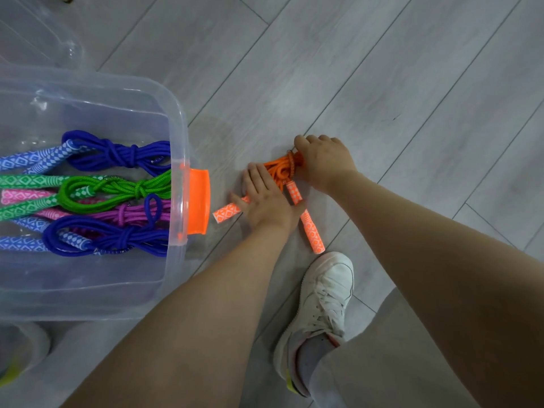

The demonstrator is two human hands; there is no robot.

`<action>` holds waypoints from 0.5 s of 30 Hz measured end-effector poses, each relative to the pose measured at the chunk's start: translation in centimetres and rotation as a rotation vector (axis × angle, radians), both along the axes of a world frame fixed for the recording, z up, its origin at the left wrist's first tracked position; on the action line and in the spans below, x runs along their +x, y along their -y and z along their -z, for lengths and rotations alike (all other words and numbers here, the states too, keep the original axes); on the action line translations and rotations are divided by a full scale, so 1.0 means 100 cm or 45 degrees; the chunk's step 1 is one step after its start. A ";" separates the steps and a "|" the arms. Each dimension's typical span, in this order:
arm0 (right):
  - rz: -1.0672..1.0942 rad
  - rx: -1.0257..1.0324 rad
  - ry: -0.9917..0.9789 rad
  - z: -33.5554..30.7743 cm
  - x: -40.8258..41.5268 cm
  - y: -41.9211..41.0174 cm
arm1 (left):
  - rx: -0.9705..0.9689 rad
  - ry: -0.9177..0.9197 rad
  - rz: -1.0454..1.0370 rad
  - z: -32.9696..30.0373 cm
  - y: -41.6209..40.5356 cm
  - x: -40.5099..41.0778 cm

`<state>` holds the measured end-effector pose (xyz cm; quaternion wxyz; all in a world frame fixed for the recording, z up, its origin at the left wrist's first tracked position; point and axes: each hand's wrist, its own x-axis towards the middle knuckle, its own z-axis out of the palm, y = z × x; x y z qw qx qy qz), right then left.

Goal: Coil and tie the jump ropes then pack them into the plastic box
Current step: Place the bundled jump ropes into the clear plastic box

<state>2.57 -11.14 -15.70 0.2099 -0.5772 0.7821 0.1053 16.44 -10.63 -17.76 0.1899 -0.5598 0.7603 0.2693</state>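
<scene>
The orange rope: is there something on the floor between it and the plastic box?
Nothing visible. The orange rope lies under both hands; bare floor separates it from the plastic box, whose top is open, with its orange latch facing the rope.

From my remote seat I see a grey wood-plank floor (368,69) filling the frame, boards running diagonally. At the left a clear plastic box (88,301) with an orange latch (198,201) sits on it. At centre an orange jump rope (281,169) lies on the boards, its patterned handles (312,234) splayed toward the bottom. Just below, a white sneaker (321,301) stands on the floor.
</scene>
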 end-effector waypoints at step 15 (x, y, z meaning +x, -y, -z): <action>0.012 0.087 0.017 0.004 0.012 -0.027 | -0.261 -0.056 0.332 -0.002 0.020 0.056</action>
